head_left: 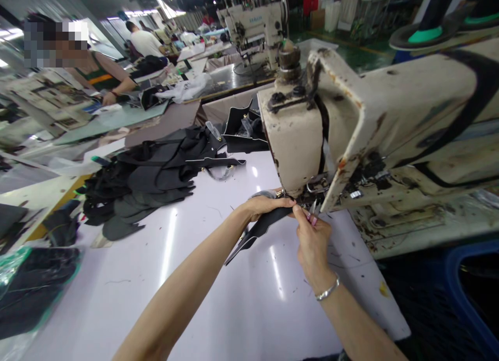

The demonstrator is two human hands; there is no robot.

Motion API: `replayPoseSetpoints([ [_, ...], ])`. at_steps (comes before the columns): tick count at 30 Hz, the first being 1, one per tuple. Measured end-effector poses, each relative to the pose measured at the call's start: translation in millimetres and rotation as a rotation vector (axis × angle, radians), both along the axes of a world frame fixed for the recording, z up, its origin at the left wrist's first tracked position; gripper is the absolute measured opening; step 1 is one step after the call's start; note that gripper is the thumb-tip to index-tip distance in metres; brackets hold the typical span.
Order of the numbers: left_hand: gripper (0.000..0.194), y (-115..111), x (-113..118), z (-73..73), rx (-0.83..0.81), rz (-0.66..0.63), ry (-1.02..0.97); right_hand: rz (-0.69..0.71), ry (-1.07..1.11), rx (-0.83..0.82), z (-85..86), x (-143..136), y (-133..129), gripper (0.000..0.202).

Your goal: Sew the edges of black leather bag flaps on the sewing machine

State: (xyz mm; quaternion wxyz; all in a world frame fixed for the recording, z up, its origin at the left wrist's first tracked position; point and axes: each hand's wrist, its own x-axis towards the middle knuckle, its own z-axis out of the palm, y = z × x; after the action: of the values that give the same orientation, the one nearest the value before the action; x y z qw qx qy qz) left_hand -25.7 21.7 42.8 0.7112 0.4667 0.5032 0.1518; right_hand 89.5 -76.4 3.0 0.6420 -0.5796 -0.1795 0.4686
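Note:
My left hand (264, 206) is closed on a black panel (255, 231), thumb on top, just below the head of a sewing machine (298, 143). The panel's pale-edged end slants down toward me, and a gold-coloured fitting shows beside my fingers. My right hand (314, 241), a silver bracelet at its wrist, is closed with thumb and forefinger at the panel's edge. Small scissors (315, 210) with a pink handle are held in its fingers, blades pointing up toward the machine. The needle area is mostly hidden by the machine's parts and my hands.
Black cut pieces (156, 174) lie piled on the white table (210, 298). Behind them are black panels with handles (237, 127). A plastic-wrapped black bundle (35, 288) lies at left, a blue crate (452, 288) at right. A co-worker (105, 78) sits beyond the pile.

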Motion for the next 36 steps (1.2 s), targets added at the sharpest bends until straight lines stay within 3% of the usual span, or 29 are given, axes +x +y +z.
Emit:
replayPoseSetpoints([
  [4,0.045,-23,3,5.5,-0.077,0.143,0.086,-0.014,0.008,-0.01,5.9,1,-1,0.043],
  [10,0.06,-77,31,-11.3,-0.246,0.519,0.029,-0.004,-0.005,-0.019,7.9,16,-3,0.038],
  [16,0.055,-107,76,-14.9,-0.31,0.849,-0.193,0.2,0.054,-0.069,19.0,52,-2,0.028],
  [20,0.057,-110,89,-14.6,-0.303,0.913,-0.187,0.343,0.113,-0.112,19.8,69,-7,0.027],
  [24,0.058,-109,92,-12.3,-0.286,0.938,-0.15,0.388,0.066,-0.108,8.2,78,-14,0.026],
  [28,0.052,-105,95,-10.5,-0.267,0.962,-0.183,0.366,-0.012,-0.091,-0.9,81,-13,0.023],
  [36,0.045,-92,94,-17.5,-0.208,1.005,-0.162,0.336,-0.02,-0.085,-0.1,78,0,0.025],
])
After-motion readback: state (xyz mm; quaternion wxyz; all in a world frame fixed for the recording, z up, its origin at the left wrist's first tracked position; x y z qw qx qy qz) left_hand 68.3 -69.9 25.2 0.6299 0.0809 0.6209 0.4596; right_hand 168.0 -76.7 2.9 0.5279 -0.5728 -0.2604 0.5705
